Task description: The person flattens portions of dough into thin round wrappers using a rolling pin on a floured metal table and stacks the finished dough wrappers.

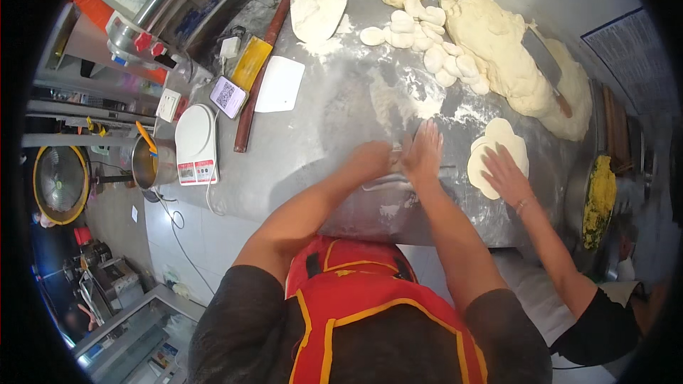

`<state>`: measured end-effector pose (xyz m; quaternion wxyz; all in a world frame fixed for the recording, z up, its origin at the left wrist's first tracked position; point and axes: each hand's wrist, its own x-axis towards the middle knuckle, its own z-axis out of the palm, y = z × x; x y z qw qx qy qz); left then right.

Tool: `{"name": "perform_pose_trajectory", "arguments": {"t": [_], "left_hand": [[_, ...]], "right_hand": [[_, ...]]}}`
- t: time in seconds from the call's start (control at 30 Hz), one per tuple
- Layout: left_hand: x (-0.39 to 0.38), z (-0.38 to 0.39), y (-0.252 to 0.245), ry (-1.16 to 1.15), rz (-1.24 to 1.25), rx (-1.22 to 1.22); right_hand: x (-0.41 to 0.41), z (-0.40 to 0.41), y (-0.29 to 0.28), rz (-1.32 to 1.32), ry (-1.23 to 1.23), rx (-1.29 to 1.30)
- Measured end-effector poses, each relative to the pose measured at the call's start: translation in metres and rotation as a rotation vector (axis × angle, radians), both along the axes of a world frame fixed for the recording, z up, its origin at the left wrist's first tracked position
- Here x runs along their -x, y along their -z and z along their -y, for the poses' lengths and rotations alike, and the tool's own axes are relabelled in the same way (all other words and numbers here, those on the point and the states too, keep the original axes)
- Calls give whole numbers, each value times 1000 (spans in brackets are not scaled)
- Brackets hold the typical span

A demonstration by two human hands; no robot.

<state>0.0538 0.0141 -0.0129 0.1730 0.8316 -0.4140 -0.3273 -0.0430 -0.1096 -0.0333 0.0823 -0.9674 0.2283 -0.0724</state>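
My left hand (pixel 373 159) is curled into a fist low over the floured metal worktop (pixel 341 90). Beside it my right hand (pixel 423 153) lies palm down, fingers straight and pointing away. A small blurred tan thing shows between the two; what it is, and whether either hand grips it, cannot be told. Loose flour (pixel 427 104) is spread just beyond my fingertips. To the right, a co-worker's hand (pixel 504 173) rests on overlapping flat dough rounds (pixel 499 130). Several small dough pieces (pixel 421 37) are heaped farther back, next to a large dough mass (pixel 493 42).
A scraper (pixel 541 58) leans on the large dough. A flour scoop (pixel 319 8), a long dark-red wooden stick (pixel 269 48), a white card (pixel 280 84), a phone (pixel 229 97) and a kitchen scale (pixel 196 133) lie left. A bowl of yellow food (pixel 598 202) is far right.
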Motion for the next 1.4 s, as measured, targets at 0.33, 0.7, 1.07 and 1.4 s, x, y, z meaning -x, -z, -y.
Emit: {"name": "perform_pose_trajectory", "arguments": {"t": [0.33, 0.7, 1.07, 1.4], "left_hand": [[1, -65, 68, -3, -70, 132], [2, -54, 10, -325, -59, 80], [0, -11, 1, 1, -37, -19], [6, -46, 0, -170, 2, 151]], "right_hand": [[85, -48, -17, -78, -154, -98], [114, -54, -19, -69, -221, -169], [6, -17, -12, 138, -47, -53], [2, -19, -20, 113, -52, -73]]}}
